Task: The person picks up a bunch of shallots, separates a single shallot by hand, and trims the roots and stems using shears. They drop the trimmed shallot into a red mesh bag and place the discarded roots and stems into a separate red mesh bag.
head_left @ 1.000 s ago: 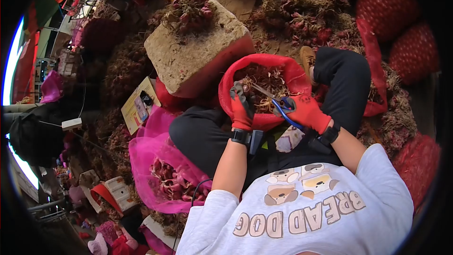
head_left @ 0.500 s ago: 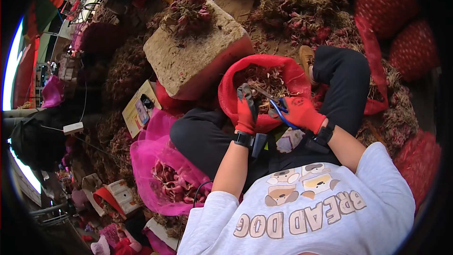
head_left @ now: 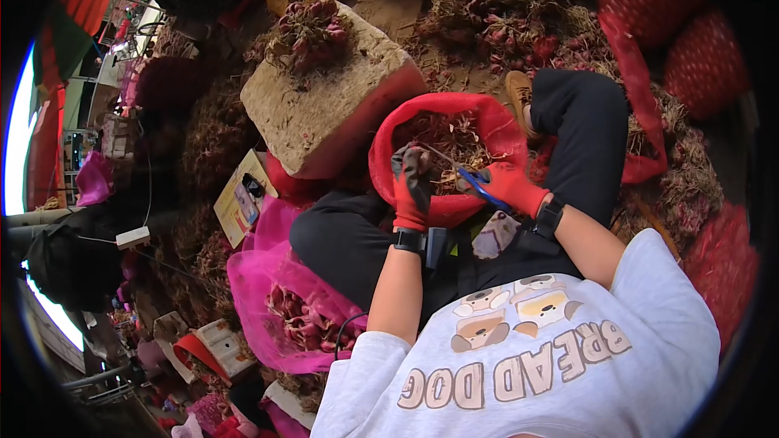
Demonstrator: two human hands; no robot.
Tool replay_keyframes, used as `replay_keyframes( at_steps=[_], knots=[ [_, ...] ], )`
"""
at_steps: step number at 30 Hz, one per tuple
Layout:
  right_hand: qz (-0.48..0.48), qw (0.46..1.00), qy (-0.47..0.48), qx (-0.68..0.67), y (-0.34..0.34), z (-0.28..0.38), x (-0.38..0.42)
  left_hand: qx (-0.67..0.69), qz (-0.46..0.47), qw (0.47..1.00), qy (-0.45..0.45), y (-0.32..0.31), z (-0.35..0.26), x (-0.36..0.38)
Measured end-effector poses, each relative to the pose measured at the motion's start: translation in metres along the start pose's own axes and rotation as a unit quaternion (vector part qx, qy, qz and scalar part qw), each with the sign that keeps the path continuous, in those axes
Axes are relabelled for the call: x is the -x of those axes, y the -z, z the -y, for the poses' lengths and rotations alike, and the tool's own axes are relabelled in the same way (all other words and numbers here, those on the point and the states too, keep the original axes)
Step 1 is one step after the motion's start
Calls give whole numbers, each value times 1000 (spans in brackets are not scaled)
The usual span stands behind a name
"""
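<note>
I sit cross-legged with a red mesh bag (head_left: 389, 154) of shallot trimmings open between my knees. My left hand (head_left: 411, 189), in a red and grey glove, is closed on a small shallot over the bag's near rim. My right hand (head_left: 507, 186), also gloved red, grips blue-handled scissors (head_left: 471, 178) whose blades point left toward the left hand's fingers. The shallot itself is mostly hidden by the glove.
A pink mesh bag (head_left: 268, 276) of trimmed shallots lies by my left knee. A pale block (head_left: 324, 105) topped with shallots stands beyond the red bag. Heaps of shallots, filled red sacks (head_left: 698, 57) and a card with a phone (head_left: 243, 191) surround me.
The view has tilted slightly. My hands stay over the red bag; the scissors have shifted a little up and left toward the left hand.
</note>
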State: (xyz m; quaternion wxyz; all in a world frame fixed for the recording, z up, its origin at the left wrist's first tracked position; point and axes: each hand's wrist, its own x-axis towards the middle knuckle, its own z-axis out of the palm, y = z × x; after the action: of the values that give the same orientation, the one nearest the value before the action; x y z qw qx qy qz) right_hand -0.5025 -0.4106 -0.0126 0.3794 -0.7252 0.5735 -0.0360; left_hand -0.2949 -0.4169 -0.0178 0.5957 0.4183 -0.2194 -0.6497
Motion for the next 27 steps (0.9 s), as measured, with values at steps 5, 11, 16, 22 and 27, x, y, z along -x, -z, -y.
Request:
replay_keyframes(
  at_steps=[5, 11, 16, 22, 27],
  knots=[
    [25, 995, 46, -88, 36, 28, 17, 120, 31, 991, -49, 14, -11, -6],
    [-9, 996, 75, -43, 32, 37, 16, 139, -17, 990, 36, 9, -11, 0],
    [-47, 996, 80, -12, 28, 42, 20, 169, -17, 981, 92, 9, -5, -1],
    [41, 999, 33, 9, 24, 29, 8, 146, 58, 980, 121, 13, -11, 2],
    [41, 987, -31, -153, -10, -10, -8, 101, 62, 993, 12, -1, -13, 1]
  ],
)
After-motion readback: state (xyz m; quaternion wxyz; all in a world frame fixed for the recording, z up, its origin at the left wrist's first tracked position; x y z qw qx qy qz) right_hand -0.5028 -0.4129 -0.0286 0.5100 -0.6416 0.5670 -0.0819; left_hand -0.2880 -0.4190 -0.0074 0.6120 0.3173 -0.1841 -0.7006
